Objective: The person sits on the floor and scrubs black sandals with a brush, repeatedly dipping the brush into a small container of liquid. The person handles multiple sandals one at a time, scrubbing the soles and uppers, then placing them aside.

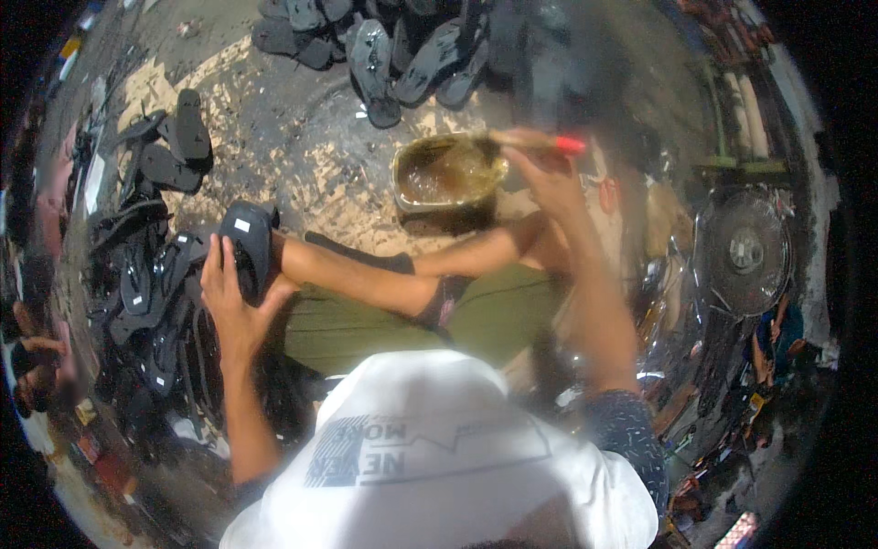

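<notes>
My left hand (236, 297) grips a black sandal (245, 245) with a small white label on it, beside my bent leg. The fingers lie along one side of it and the thumb is on the other. My right hand (549, 178) is closed round a brush (532, 140) with a red-ended handle. Its far end reaches the rim of a yellowish tub (400, 188), where the bristles are hard to make out. Inside the tub is a brown, glossy liquid (444, 176).
Many black sandals (146, 265) are heaped to the left, and another pile (370, 64) lies at the far side. The floor (311, 137) is stained, with pale patches. A round fan-like guard (745, 252) stands at the right. Green cloth (366, 329) covers my lap.
</notes>
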A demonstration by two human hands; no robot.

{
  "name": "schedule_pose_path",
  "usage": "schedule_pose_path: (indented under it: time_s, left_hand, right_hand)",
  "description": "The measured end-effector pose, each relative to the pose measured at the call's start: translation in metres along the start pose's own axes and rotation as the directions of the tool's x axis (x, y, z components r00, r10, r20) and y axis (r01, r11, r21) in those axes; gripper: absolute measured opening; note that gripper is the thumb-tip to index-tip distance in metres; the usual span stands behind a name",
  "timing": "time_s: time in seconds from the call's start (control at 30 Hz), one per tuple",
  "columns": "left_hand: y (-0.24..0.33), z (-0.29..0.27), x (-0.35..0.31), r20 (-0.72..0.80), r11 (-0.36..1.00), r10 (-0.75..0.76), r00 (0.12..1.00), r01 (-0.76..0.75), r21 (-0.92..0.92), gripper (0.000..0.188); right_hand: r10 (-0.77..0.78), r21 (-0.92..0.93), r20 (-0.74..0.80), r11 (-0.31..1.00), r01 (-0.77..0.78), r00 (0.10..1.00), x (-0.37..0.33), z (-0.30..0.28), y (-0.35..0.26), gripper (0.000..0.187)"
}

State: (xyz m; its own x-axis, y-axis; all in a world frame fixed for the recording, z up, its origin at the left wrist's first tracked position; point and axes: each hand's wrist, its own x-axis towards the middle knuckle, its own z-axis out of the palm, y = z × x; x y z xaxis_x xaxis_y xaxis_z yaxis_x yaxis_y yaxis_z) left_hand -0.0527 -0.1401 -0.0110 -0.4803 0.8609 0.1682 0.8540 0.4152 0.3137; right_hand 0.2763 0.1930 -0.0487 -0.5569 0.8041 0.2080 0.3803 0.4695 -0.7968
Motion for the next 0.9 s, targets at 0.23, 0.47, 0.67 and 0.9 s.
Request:
schedule_pose_path:
  time_s: [0.23,0.47,0.67,0.9]
  left_hand:
    - [0.03,0.002,0.032,0.383,-0.019,-0.356,0.852,0.403,-0.915,0.044]
    - [0.139,0.035,0.026,0.405,-0.679,-0.082,0.911,0.246,-0.691,0.053]
    - [0.127,0.033,0.028,0.336,-0.712,-0.069,0.939,0.19,-0.676,0.05]
    - [0.14,0.036,0.027,0.345,-0.696,-0.042,0.937,0.22,-0.684,0.054]
  right_hand:
    - [0.411,0.355,-0.184,0.875,-0.329,0.893,-0.003,-0.039,-0.095,0.024]
    - [0.072,0.505,-0.002,0.861,-0.061,0.997,-0.017,0.096,-0.164,0.023]
    - [-0.242,0.385,-0.118,0.883,0.269,0.963,-0.023,0.1,-0.173,0.02]
    - [-0.141,0.437,-0.106,0.883,0.174,0.984,0.008,0.079,-0.171,0.021]
